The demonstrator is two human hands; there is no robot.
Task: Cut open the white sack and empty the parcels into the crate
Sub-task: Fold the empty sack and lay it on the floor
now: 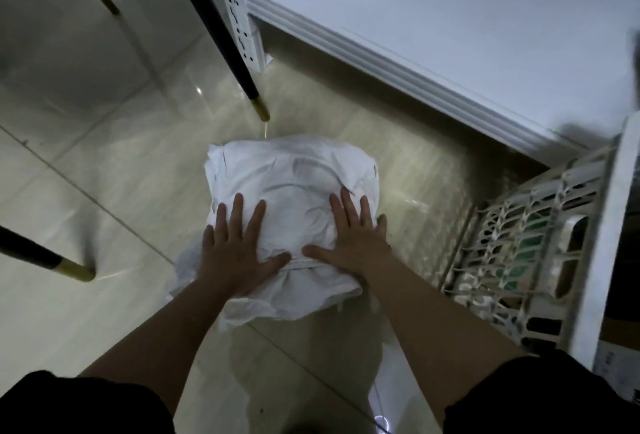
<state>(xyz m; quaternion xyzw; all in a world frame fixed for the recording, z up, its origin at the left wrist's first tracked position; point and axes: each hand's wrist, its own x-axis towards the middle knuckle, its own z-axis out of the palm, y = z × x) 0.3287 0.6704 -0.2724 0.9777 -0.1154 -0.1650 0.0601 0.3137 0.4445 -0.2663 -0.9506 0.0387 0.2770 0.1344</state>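
Presently white sack lies on tiled floor, bulging, neck toward person. Left hand and right hand press flat on it, fingers straight, spread wide. Crate stands right of sack, under white shelf

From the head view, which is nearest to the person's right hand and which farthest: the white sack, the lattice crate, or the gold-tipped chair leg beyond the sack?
From the right hand:
1. White sack: directly under the palm, touching.
2. Lattice crate: on the floor to the right.
3. Gold-tipped chair leg: beyond the sack, up-left.
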